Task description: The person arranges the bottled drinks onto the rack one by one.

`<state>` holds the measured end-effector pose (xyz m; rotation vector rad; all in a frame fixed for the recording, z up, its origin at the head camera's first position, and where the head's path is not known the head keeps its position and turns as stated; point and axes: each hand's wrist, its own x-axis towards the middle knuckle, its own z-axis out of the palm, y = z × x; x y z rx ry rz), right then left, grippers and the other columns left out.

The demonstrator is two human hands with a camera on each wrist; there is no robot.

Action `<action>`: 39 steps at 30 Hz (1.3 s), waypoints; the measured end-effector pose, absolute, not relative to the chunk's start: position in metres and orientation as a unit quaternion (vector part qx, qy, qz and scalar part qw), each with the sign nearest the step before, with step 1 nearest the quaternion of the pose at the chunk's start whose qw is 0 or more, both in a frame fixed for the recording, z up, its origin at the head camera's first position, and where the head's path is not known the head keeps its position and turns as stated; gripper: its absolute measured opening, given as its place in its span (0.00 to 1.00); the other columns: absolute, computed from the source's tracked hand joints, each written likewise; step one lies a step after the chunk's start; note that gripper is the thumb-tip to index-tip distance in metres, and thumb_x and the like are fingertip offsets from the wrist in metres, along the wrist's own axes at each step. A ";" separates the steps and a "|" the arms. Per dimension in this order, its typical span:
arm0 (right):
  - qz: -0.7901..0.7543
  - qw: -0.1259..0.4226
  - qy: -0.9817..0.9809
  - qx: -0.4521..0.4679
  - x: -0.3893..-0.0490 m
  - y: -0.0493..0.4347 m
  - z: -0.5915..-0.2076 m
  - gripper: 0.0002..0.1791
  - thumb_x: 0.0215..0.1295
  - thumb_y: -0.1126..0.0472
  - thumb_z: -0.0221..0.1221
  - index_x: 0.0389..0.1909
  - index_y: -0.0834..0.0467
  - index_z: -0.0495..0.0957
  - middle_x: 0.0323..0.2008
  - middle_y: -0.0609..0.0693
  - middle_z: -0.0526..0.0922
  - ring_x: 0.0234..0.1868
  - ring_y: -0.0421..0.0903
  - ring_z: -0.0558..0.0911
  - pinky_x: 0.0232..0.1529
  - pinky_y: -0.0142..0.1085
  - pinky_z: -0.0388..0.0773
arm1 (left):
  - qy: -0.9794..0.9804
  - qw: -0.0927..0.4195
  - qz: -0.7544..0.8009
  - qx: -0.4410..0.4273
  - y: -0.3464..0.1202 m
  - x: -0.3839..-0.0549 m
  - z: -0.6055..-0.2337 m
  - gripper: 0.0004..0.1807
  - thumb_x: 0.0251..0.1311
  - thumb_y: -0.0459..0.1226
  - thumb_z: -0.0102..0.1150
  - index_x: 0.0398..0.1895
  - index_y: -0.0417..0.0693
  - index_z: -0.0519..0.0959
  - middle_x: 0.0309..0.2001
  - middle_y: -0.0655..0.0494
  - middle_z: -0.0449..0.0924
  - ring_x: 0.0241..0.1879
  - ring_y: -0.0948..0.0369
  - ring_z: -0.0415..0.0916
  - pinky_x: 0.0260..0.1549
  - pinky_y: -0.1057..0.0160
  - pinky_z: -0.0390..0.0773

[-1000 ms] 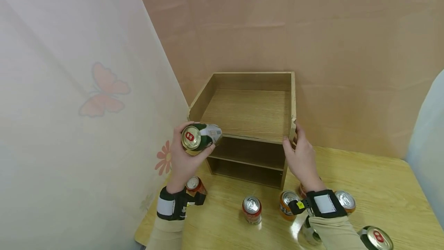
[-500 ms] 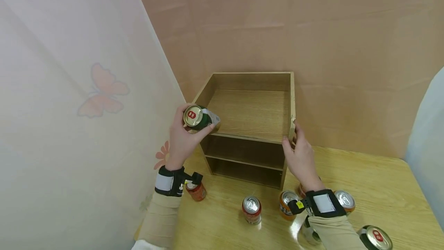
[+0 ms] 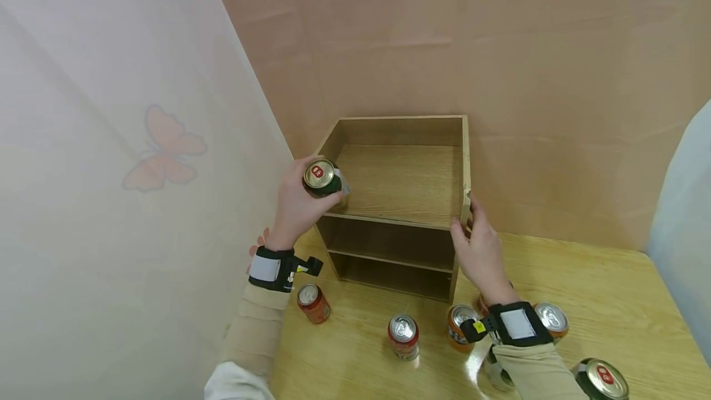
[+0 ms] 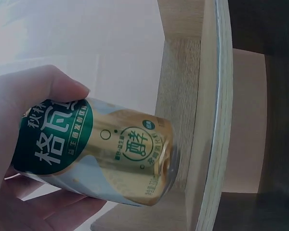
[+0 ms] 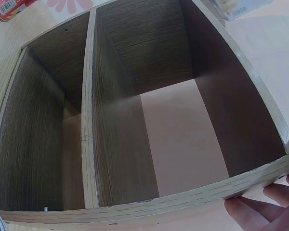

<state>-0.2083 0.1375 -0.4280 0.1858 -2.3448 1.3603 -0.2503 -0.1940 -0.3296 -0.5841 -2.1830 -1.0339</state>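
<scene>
My left hand (image 3: 300,205) grips a green, white and gold drink can (image 3: 328,183) around its upper part. In the head view the can overlaps the front left corner of a wooden shelf unit's open top tray (image 3: 405,178). Seen from the left wrist, the can (image 4: 106,149) is tilted, its gold base close to the tray's front edge. My right hand (image 3: 482,255) holds the unit's right side wall near the front, thumb at the front and fingers along the outside. Two open compartments (image 5: 135,62) lie beneath the tray, with nothing seen in them.
On the wooden table (image 3: 355,357) stand a red can (image 3: 315,307) at left, another red can (image 3: 403,339) mid-front and an orange can (image 3: 457,332). More cans, including a red-tabbed one (image 3: 604,380), stand around my right forearm, some partly hidden. A pale wall (image 3: 166,264) runs close on the left.
My left hand has carried the can up and forward, from in front of the unit to over the tray's left front corner. The right hand has stayed on the side wall.
</scene>
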 end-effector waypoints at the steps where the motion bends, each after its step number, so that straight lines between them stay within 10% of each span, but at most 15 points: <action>1: 0.489 0.211 -0.843 0.067 -0.209 0.138 -0.428 0.35 0.78 0.57 0.49 0.79 0.65 0.51 0.72 0.70 0.62 0.60 0.75 0.73 0.52 0.59 0.77 | -0.833 0.321 -0.393 -0.220 -0.194 -0.252 -0.330 0.37 0.43 0.37 0.81 0.59 0.40 0.76 0.51 0.50 0.79 0.51 0.55 0.76 0.50 0.52 0.78; 39: 0.498 0.211 -0.838 0.076 -0.210 0.137 -0.429 0.33 0.79 0.56 0.48 0.78 0.65 0.52 0.72 0.70 0.62 0.62 0.75 0.71 0.51 0.60 0.76 | -0.878 0.268 -0.369 -0.146 -0.189 -0.268 -0.329 0.42 0.51 0.35 0.74 0.69 0.35 0.66 0.60 0.40 0.72 0.58 0.46 0.73 0.55 0.47 0.75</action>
